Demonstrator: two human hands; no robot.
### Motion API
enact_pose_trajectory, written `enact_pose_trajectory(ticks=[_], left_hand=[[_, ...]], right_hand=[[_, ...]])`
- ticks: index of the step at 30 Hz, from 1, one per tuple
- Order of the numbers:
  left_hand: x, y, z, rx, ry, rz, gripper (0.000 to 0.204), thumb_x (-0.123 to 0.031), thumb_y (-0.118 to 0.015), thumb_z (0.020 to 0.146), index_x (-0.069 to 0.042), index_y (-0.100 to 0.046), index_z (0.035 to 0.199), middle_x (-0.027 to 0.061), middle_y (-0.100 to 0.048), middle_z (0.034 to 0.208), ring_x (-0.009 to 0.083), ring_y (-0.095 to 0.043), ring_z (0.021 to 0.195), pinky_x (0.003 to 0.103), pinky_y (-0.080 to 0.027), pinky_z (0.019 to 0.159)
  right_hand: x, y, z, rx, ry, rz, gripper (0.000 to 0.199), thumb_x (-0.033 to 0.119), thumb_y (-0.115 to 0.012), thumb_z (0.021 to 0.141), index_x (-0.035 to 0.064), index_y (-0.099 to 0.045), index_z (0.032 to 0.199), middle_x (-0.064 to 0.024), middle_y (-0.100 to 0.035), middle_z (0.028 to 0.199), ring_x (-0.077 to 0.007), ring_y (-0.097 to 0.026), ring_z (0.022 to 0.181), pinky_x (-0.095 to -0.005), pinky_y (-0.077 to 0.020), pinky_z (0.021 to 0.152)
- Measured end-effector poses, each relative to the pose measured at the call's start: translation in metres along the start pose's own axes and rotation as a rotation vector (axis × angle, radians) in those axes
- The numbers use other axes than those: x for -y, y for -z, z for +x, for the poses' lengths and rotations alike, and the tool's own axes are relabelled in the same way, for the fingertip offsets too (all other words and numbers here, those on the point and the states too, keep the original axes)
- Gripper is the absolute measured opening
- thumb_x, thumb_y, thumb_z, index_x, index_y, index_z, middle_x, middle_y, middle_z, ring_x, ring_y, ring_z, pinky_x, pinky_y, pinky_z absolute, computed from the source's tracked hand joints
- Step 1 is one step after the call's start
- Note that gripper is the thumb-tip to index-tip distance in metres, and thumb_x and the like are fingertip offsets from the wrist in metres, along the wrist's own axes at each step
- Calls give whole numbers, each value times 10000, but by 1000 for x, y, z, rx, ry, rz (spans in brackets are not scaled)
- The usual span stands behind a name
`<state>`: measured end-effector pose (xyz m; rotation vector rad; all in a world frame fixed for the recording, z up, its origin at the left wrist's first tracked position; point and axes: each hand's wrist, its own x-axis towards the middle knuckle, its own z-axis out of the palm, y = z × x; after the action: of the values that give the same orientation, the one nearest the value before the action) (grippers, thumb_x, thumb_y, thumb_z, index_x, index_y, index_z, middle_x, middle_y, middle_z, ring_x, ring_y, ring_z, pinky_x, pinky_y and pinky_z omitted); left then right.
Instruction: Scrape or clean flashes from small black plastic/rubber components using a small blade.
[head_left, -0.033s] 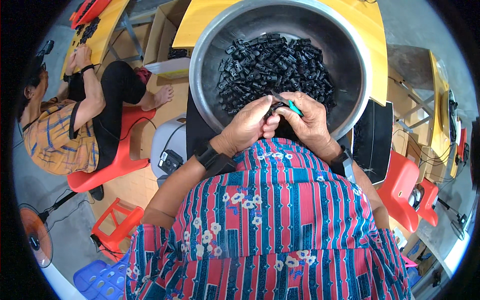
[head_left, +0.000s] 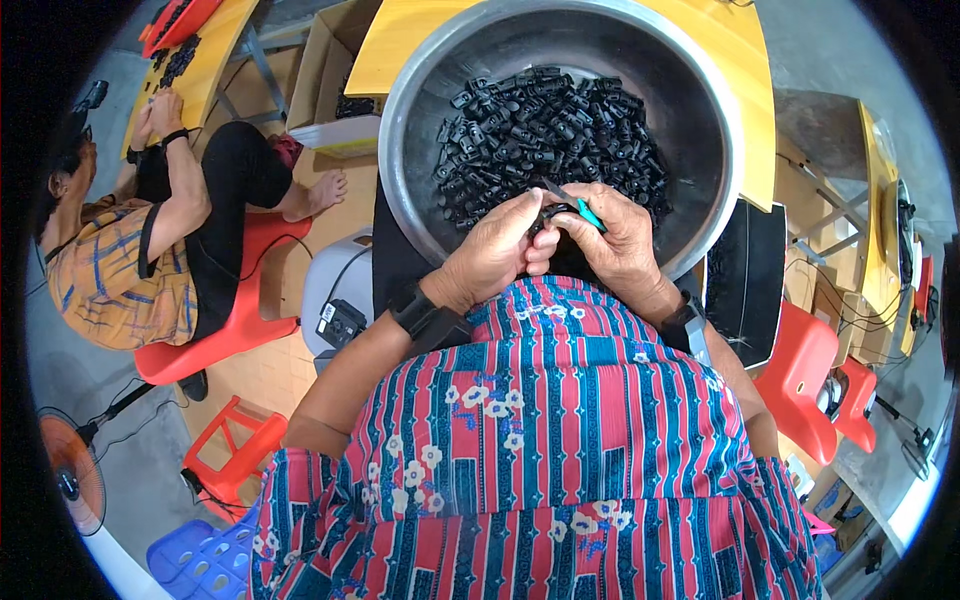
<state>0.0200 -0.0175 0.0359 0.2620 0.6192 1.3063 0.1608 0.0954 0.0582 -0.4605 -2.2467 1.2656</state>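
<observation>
My left hand [head_left: 502,248] is closed, pinching a small black plastic part [head_left: 540,222] between thumb and fingers. Close against it, my right hand [head_left: 612,236] grips a small knife with a green handle [head_left: 591,216]. Its grey blade points up and to the left, beside the black part. Fingers cover much of the piece, so its full shape is hidden. Both hands are over the near rim of a wide metal basin [head_left: 412,75]. Inside the basin lies a heap of black plastic parts [head_left: 550,140].
The basin stands on a yellow table [head_left: 752,120]. At the left, a co-worker [head_left: 120,280] sits on a red chair [head_left: 262,262] at another yellow table [head_left: 212,60]. A cardboard box [head_left: 318,75] stands between us. A red chair [head_left: 800,365] is at my right.
</observation>
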Motion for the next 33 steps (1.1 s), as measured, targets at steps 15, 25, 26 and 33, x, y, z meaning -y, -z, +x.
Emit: enact_pose_trajectory(ticks=[15,25,26,33], left_hand=[[6,3,8,-34,-120,26,183,-273,-445,1004,-110,-495,1072,-39,-456,823,65,-403,719,220,-368,644],[6,-4,6,-87,-93,-6,154,-253,-437,1009,-115,-504,1026,-31,-470,826,45,-415,679,200,-399,607],[7,-3,6,-88,-90,-7,171,-266,-427,1012,-114,-504,1027,-31,-472,830,46,-410,678,202,-397,611],[4,2,4,-68,-135,-65,224,-329,-402,1014,-124,-487,985,-31,-438,793,55,-382,663,207,-370,611]], right_hand=[[-1,-8,-3,-59,-196,-14,235,183,-744,785,35,-619,919,-99,-637,814,-180,-645,751,-286,-501,663],[-1,-11,-4,-47,-183,167,357,172,-763,754,10,-621,1038,-91,-649,905,-150,-638,837,-278,-507,741],[-1,-11,-4,-45,-192,151,368,174,-764,752,11,-618,1048,-90,-650,907,-152,-640,840,-279,-508,743],[16,-1,2,-41,-126,11,249,230,-667,846,28,-579,963,-130,-634,875,-252,-657,798,-319,-503,685]])
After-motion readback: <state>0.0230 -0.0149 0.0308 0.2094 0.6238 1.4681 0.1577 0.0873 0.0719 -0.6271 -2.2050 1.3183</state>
